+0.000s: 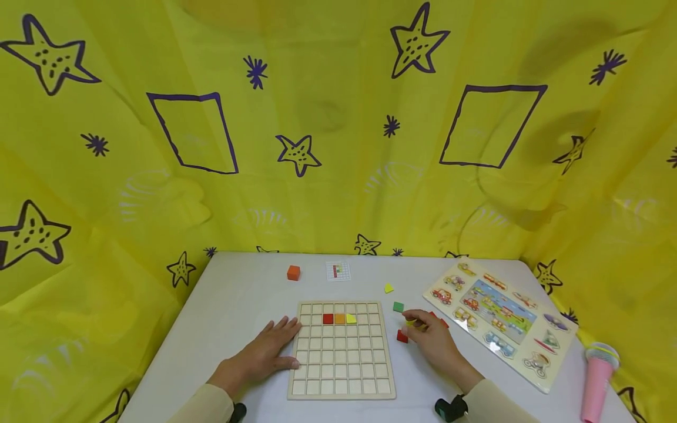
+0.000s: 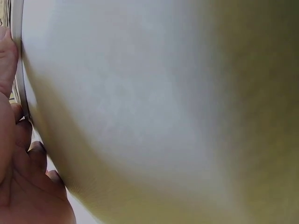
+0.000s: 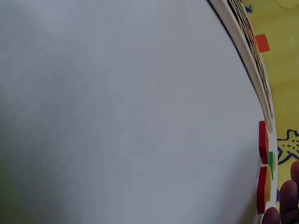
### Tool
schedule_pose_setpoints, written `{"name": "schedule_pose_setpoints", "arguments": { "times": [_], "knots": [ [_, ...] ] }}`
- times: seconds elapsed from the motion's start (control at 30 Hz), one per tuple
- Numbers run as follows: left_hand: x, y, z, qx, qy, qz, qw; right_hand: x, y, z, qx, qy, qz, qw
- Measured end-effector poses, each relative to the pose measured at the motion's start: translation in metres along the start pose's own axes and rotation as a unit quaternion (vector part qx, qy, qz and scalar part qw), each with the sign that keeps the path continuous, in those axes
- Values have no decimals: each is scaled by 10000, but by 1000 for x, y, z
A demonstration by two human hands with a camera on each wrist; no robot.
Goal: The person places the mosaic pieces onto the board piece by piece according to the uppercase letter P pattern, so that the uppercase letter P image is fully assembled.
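- A person sits at a grey table (image 1: 238, 305) with yellow cloth (image 1: 328, 147), printed with stars and squares, hanging all around it.
- A wooden grid board (image 1: 342, 367) lies flat near the person, between the two hands.
- Three tiles sit side by side in the board's second row from the far edge: a red tile (image 1: 328, 319), an orange tile (image 1: 339, 318) and a yellow tile (image 1: 351, 319).
- The left hand (image 1: 267, 351) lies palm down on the table, fingers straight and slightly spread, with the fingertips touching the board's left edge.
- The left wrist view shows the same fingers (image 2: 8, 56) pressed against the board's rim.
- The right hand (image 1: 431, 338) rests on the table just right of the board, fingers curled, pinching a small yellow piece (image 1: 411, 322) at the fingertips.
- A red block (image 1: 402, 336) lies on the table touching that hand on its left side.
- A green piece (image 1: 398, 306) lies just beyond the hand, and a yellow triangle (image 1: 388, 288) farther off.
- An orange cube (image 1: 293, 272) and a small pattern card (image 1: 338, 271) sit near the table's far edge.
- A vehicle puzzle (image 1: 497, 317) lies angled on the right side of the table.
- A pink cup stack (image 1: 597, 382) lies at the near right corner.
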State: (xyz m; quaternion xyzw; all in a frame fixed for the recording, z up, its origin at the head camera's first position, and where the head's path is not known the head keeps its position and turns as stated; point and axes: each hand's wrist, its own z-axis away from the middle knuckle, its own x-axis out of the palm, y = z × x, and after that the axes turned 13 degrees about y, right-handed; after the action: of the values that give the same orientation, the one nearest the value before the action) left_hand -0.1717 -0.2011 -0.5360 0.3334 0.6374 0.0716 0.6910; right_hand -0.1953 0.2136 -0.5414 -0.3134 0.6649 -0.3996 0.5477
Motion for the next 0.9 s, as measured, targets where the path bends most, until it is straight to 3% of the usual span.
{"name": "schedule_pose_setpoints", "arguments": {
  "times": [0.33,0.7,0.9],
  "knots": [
    [0,3,1,-145,55,81,9998,-26,20,7,-164,33,626,9979],
    [-2,5,3,-287,75,212,9993,-25,27,9,-539,-158,1083,9925],
    [1,4,2,-260,103,225,9994,-27,28,8,-521,-150,1071,9928]
  ]
}}
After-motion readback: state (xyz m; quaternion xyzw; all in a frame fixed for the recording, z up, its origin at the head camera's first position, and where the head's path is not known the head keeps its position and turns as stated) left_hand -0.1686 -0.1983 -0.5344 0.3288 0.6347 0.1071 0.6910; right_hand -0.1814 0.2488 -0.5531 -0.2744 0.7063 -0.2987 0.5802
